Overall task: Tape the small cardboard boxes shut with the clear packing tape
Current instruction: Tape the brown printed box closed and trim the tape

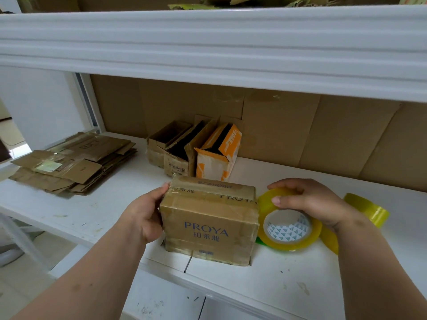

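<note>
Your left hand grips the PROYA box by its left side, thumb up near the top edge; box sits on the white shelf, flaps closed w/ tape over them. Your right hand holds the tape roll, fingers curled over its top rim, roll touching the box's right side. 2nd roll behind your wrist. Open boxes at back, flattened cardboard far left.
</note>
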### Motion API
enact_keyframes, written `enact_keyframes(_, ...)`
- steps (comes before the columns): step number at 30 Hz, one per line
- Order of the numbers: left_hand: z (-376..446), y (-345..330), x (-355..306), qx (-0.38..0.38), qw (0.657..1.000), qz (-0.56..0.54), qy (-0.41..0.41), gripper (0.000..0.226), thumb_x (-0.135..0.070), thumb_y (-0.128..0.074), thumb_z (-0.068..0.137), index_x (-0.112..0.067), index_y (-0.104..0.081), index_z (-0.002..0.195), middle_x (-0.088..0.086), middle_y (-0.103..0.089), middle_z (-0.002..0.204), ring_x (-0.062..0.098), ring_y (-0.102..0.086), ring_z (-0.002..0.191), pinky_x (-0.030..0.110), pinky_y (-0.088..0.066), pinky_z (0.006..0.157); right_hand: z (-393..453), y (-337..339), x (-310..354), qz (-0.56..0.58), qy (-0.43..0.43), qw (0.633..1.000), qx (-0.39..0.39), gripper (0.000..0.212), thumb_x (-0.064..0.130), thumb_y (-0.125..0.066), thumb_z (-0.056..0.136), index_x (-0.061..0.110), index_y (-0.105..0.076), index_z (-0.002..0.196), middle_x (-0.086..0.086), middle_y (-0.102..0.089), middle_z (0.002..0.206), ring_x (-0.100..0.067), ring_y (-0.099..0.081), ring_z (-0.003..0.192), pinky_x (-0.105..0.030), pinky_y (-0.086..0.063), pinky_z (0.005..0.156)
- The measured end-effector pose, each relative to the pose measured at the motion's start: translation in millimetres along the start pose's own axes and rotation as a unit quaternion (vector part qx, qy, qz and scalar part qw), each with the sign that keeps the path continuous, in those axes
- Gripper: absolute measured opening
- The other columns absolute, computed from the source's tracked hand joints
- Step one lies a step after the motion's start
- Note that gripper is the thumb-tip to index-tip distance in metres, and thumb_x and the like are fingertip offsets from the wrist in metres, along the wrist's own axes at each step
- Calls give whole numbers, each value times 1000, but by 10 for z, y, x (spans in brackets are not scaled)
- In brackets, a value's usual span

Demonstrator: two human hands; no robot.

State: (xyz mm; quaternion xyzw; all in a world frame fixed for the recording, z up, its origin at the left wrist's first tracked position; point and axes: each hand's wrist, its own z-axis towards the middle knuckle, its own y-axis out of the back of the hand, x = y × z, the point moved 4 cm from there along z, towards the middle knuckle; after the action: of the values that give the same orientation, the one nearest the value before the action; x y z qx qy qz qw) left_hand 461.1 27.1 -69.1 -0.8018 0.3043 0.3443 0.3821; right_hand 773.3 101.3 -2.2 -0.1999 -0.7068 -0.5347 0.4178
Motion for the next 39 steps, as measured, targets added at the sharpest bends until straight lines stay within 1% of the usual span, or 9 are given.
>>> enact_keyframes(10, -3, -35, 2, -30, 1000, -3, -4, 13, -19, -57, 97, -18, -68, 104, 8, -73, 86, 27, -69, 70, 44, -60, 62, -12, -43, -31, 23, -2, 1000, -13, 34, 34, -82, 74, 36, -71, 106, 8, -72, 96, -9, -68, 91, -31, -52, 87)
enact_keyframes(20, -217, 5, -62, -125, 943, 199, -237, 28, -38, -58, 97, -21, -71, 80, 2, -72, 88, 19, -65, 94, 31, -48, 83, -61, -35, -36, 32, -2, 999, -16, 44, 45, -77, 69, 36, -69, 111, 11, -71, 103, -4, -65, 93, -22, -51, 78)
enact_keyframes(25, -246, -1, -132, -48, 919, 335, -202, 43, -59, -51, 93, -27, -63, 120, -3, -66, 110, 23, -58, 111, 45, -44, 104, 0, -187, 58, -6, -2, 1000, -14, 34, 39, -77, 81, 35, -67, 113, 12, -68, 104, -8, -64, 99, -26, -52, 81)
enact_keyframes(28, -237, 74, -289, -46, 916, 351, -189, 39, -56, -62, 86, -26, -62, 111, -3, -66, 109, 22, -59, 109, 46, -45, 104, 1, -324, 138, 19, -2, 1000, -12, 37, 38, -79, 78, 32, -67, 112, 7, -72, 102, -11, -68, 95, -36, -56, 90)
enact_keyframes(31, -148, 174, -438, -66, 913, 367, -167, 68, -52, -70, 84, -20, -52, 140, 7, -51, 143, 30, -50, 128, 49, -40, 111, -22, -444, 247, 40, 5, 999, 25, 35, 36, -81, 76, 31, -68, 108, 4, -75, 97, -13, -72, 90, -39, -58, 89)
enact_keyframes(33, -143, 156, -552, -127, 857, 453, -209, 68, -49, -68, 88, -23, -44, 147, 9, -34, 153, 33, -34, 139, 50, -34, 112, -35, -520, 308, 64, 7, 996, 54, 30, 31, -83, 75, 32, -68, 101, 2, -76, 95, -15, -74, 87, -43, -58, 89)
enact_keyframes(35, -238, 30, -646, -199, 714, 597, -308, 52, -44, -62, 92, -26, -51, 140, 11, -36, 145, 34, -32, 135, 50, -35, 109, -38, -562, 337, 86, 5, 994, 74, 39, 29, -81, 65, 32, -68, 101, 0, -76, 95, -19, -74, 87, -46, -58, 89)
enact_keyframes(37, -368, -196, -614, -167, 600, 679, -388, 37, -42, -50, 96, -30, -57, 130, 6, -49, 132, 30, -44, 125, 48, -41, 102, -46, -583, 346, 129, 2, 987, 92, 43, 23, -72, 59, 29, -70, 102, -4, -76, 96, -23, -74, 89, -45, -58, 89)
enact_keyframes(39, -417, -382, -450, -100, 548, 751, -354, 54, -62, -27, 95, -34, -54, 132, 1, -52, 134, 28, -46, 127, 48, -40, 105, -65, -620, 360, 162, 11, 980, 117, 33, 13, -73, 69, 24, -71, 100, -9, -76, 97, -25, -73, 88, -41, -57, 84)
